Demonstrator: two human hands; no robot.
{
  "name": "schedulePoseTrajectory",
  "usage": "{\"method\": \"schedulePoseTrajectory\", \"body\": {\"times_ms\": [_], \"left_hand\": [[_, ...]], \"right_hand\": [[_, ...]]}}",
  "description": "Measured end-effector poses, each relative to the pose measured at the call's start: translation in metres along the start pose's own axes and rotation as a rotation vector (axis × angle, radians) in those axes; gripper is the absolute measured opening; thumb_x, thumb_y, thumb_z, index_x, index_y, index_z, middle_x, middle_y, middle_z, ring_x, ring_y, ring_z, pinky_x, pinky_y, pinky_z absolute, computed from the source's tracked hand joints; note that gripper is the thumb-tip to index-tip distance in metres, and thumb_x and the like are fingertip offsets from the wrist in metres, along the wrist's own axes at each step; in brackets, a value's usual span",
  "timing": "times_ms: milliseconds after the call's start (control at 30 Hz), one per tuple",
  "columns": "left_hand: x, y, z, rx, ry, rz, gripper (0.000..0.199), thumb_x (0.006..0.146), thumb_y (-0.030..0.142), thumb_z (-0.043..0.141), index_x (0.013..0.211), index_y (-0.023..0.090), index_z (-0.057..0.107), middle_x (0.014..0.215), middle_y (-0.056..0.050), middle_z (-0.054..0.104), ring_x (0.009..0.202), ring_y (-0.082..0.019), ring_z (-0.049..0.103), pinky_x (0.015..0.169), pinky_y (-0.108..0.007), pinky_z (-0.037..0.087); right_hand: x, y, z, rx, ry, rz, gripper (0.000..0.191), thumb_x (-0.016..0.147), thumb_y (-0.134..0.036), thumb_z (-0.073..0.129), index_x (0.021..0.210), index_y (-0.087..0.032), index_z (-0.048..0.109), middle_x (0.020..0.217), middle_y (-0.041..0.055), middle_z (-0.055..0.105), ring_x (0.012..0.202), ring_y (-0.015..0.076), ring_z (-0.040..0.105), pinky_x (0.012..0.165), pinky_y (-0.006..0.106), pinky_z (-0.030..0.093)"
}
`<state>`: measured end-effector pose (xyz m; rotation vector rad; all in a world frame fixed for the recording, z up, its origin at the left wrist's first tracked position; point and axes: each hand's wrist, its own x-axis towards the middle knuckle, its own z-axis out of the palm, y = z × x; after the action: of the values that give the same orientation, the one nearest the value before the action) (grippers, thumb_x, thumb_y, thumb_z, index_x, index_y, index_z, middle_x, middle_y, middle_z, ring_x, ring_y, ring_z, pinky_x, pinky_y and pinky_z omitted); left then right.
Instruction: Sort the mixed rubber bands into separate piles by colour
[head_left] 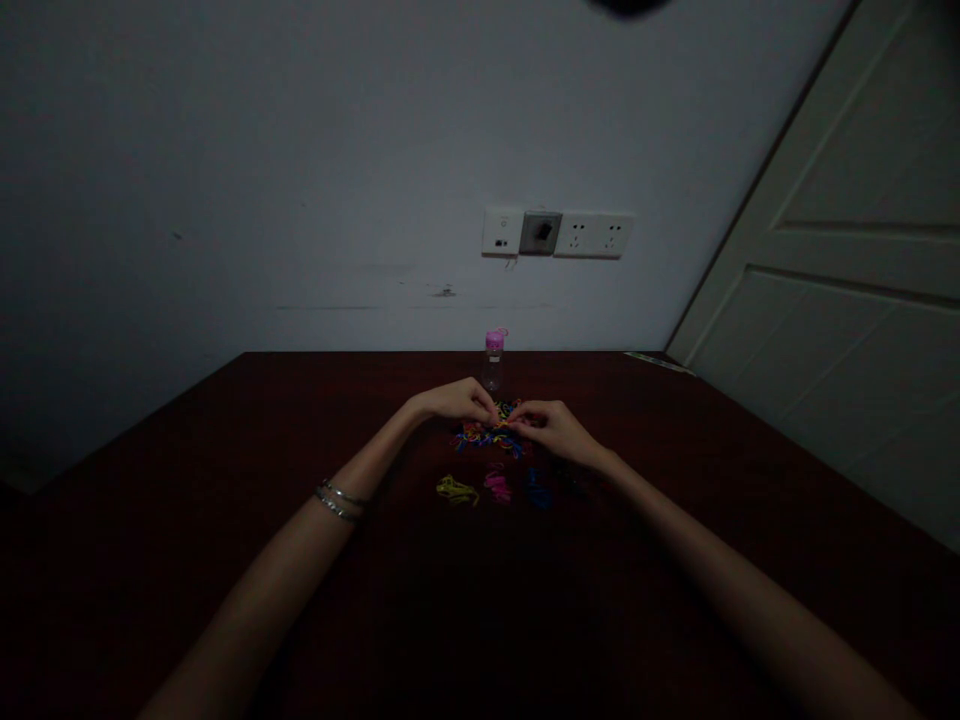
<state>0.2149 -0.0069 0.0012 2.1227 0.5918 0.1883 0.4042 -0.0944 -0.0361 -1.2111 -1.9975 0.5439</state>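
Observation:
A mixed heap of thin, colourful loops that look like rubber bands [489, 437] lies on the dark table. My left hand [461, 400] reaches in from the left, its thumb and fingers pinched together at the heap. From the right, my right hand [551, 425] pinches at the same heap, fingertips close to the left ones. A yellow strand shows between the fingertips; which bands each hand grips is too small and dark to tell. Nearer to me lie a yellow bunch [457, 490], a pink bunch [497, 485], a blue bunch [538, 488] and a faint dark bunch [571, 480].
Behind the heap stands a clear bottle with a pink lid [494, 341]. The dark red table [337, 620] meets a pale wall [360, 180] carrying a row of sockets [577, 235]. A panelled door [847, 260] borders the right side. A thin flat strip [660, 362] lies at the far right edge.

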Motion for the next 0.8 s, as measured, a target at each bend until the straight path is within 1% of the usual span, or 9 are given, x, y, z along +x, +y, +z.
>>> {"method": "schedulePoseTrajectory", "body": {"times_ms": [133, 267, 367, 467, 533, 633, 733, 800], "left_hand": [[0.000, -0.001, -0.001, 0.012, 0.020, -0.005, 0.016, 0.064, 0.019, 0.061, 0.075, 0.012, 0.070, 0.063, -0.003, 0.062, 0.054, -0.008, 0.047, 0.051, -0.020, 0.034], [-0.003, 0.000, -0.004, 0.039, 0.027, -0.009, 0.016, 0.064, 0.018, 0.061, 0.074, 0.012, 0.071, 0.061, -0.003, 0.062, 0.052, -0.008, 0.046, 0.050, -0.020, 0.033], [-0.006, 0.000, -0.006, 0.061, 0.024, 0.011, 0.016, 0.063, 0.017, 0.060, 0.074, 0.012, 0.070, 0.064, -0.004, 0.063, 0.054, -0.009, 0.048, 0.052, -0.020, 0.034], [-0.012, -0.003, -0.009, 0.102, -0.007, -0.003, 0.017, 0.063, 0.018, 0.059, 0.075, 0.012, 0.070, 0.064, -0.003, 0.063, 0.054, -0.009, 0.049, 0.052, -0.019, 0.034], [-0.017, -0.007, -0.011, 0.124, -0.045, -0.024, 0.017, 0.063, 0.018, 0.058, 0.074, 0.012, 0.070, 0.062, -0.003, 0.063, 0.053, -0.008, 0.048, 0.051, -0.019, 0.034], [-0.027, -0.016, -0.013, 0.135, -0.105, -0.067, 0.018, 0.063, 0.016, 0.056, 0.074, 0.013, 0.070, 0.061, -0.002, 0.063, 0.053, -0.008, 0.049, 0.051, -0.018, 0.034], [-0.035, -0.025, -0.012, 0.137, -0.170, -0.100, 0.019, 0.062, 0.014, 0.056, 0.075, 0.013, 0.070, 0.063, -0.001, 0.064, 0.052, -0.007, 0.049, 0.051, -0.017, 0.034], [-0.038, -0.029, -0.011, 0.140, -0.225, -0.110, 0.018, 0.063, 0.015, 0.057, 0.075, 0.014, 0.070, 0.062, -0.001, 0.064, 0.052, -0.007, 0.049, 0.051, -0.017, 0.034]], "right_hand": [[0.000, 0.002, -0.004, 0.022, -0.004, 0.019, 0.026, 0.075, -0.035, 0.053, 0.083, -0.014, 0.066, 0.072, 0.0031, 0.062, 0.065, 0.0122, 0.053, 0.059, 0.023, 0.041], [0.002, 0.011, -0.013, 0.044, -0.007, 0.063, 0.027, 0.072, -0.035, 0.055, 0.082, -0.013, 0.066, 0.073, 0.0041, 0.063, 0.065, 0.0127, 0.054, 0.059, 0.024, 0.042], [0.003, 0.020, -0.028, 0.037, -0.019, 0.139, 0.027, 0.070, -0.035, 0.056, 0.081, -0.012, 0.066, 0.072, 0.0045, 0.063, 0.062, 0.0124, 0.054, 0.057, 0.024, 0.042], [0.001, 0.031, -0.049, 0.016, -0.053, 0.224, 0.027, 0.068, -0.036, 0.058, 0.077, -0.012, 0.066, 0.067, 0.0039, 0.063, 0.058, 0.0118, 0.053, 0.054, 0.023, 0.040], [-0.002, 0.040, -0.063, 0.019, -0.133, 0.237, 0.026, 0.066, -0.035, 0.059, 0.075, -0.013, 0.067, 0.067, 0.0042, 0.063, 0.059, 0.0123, 0.053, 0.055, 0.023, 0.040], [-0.011, 0.057, -0.081, 0.001, -0.201, 0.274, 0.024, 0.064, -0.034, 0.060, 0.073, -0.013, 0.068, 0.071, 0.0050, 0.066, 0.064, 0.0140, 0.055, 0.059, 0.024, 0.041], [-0.022, 0.073, -0.092, -0.015, -0.356, 0.384, 0.026, 0.063, -0.035, 0.060, 0.074, -0.013, 0.069, 0.068, 0.0040, 0.066, 0.061, 0.0139, 0.055, 0.055, 0.023, 0.040], [-0.028, 0.080, -0.098, -0.038, -0.431, 0.443, 0.029, 0.062, -0.036, 0.060, 0.076, -0.013, 0.069, 0.069, 0.0041, 0.066, 0.060, 0.0136, 0.054, 0.051, 0.022, 0.038]]}}
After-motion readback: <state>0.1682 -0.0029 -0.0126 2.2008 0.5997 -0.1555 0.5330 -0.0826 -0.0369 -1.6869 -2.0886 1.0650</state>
